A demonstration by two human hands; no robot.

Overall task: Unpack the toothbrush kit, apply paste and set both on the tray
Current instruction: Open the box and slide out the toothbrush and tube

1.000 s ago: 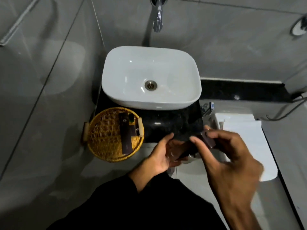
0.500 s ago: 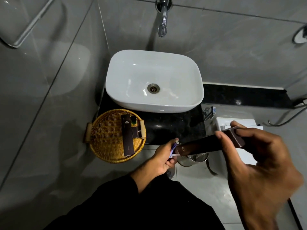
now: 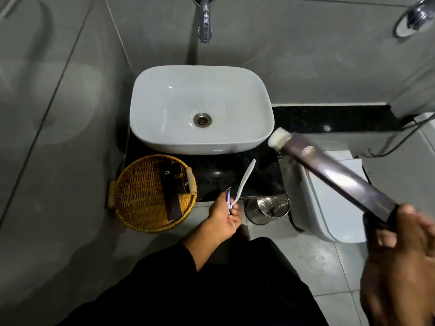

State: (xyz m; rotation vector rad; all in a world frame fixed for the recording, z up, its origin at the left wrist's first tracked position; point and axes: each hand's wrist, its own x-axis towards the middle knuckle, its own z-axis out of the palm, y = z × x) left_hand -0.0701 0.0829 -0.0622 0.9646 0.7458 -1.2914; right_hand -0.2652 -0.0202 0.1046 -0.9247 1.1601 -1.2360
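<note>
My left hand (image 3: 223, 220) grips a white toothbrush (image 3: 244, 182) by one end, along with a small purple-and-white paste sachet (image 3: 227, 198). The toothbrush points up and right over the black counter (image 3: 216, 175). My right hand (image 3: 400, 267), blurred at the lower right, holds one end of a long dark brown kit box (image 3: 336, 175). The box's far end is open, with a white flap (image 3: 279, 137) showing near the sink's right corner. A round wicker tray (image 3: 141, 196) sits left of my left hand, with another dark box (image 3: 170, 196) lying in it.
A white basin (image 3: 164, 102) sits on the counter under a chrome tap (image 3: 204, 22). Just right of my left hand, a steel bin (image 3: 266, 208) stands on the floor. Beyond it is a white toilet (image 3: 334, 201). Grey walls close in at the left and back.
The toothbrush and sachet have come out of the box into my left hand. My right hand has pulled the box away to the right and up.
</note>
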